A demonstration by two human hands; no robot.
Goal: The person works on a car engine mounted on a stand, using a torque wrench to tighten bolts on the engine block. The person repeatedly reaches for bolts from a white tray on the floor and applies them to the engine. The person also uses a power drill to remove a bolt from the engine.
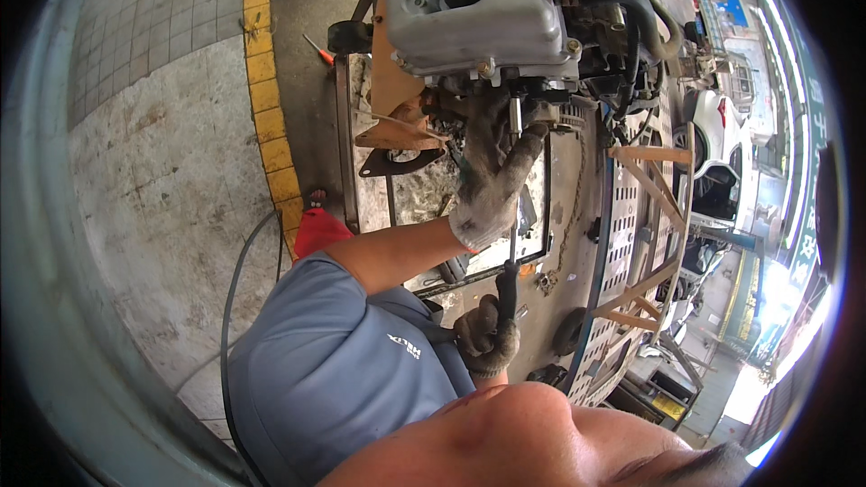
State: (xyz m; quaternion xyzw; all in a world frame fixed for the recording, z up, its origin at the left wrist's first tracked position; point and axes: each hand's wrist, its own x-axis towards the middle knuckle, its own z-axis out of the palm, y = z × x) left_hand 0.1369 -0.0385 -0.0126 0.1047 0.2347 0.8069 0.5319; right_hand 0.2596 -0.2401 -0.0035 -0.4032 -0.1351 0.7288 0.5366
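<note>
An engine with a grey metal valve cover (478, 32) is in front of me. At its lower edge, a socket tool (515, 117) meets the underside, its bright socket end up against the engine. My left hand (492, 167), in a dirty grey-white work glove, is closed around the tool's upper part, with some fingertips hidden beneath the engine. The thin metal shaft runs down to my right hand (487, 334). That hand wears a dark, soiled glove and is curled around the lower end, which its fingers mostly hide.
Below the engine is a metal stand frame (346, 144) with a grimy tray. A black hose (224, 343) curves at left, near a yellow floor line (263, 95). On the right stand a perforated metal panel (622, 234) and a white car (722, 126). A red-handled tool (323, 55) lies behind the stand.
</note>
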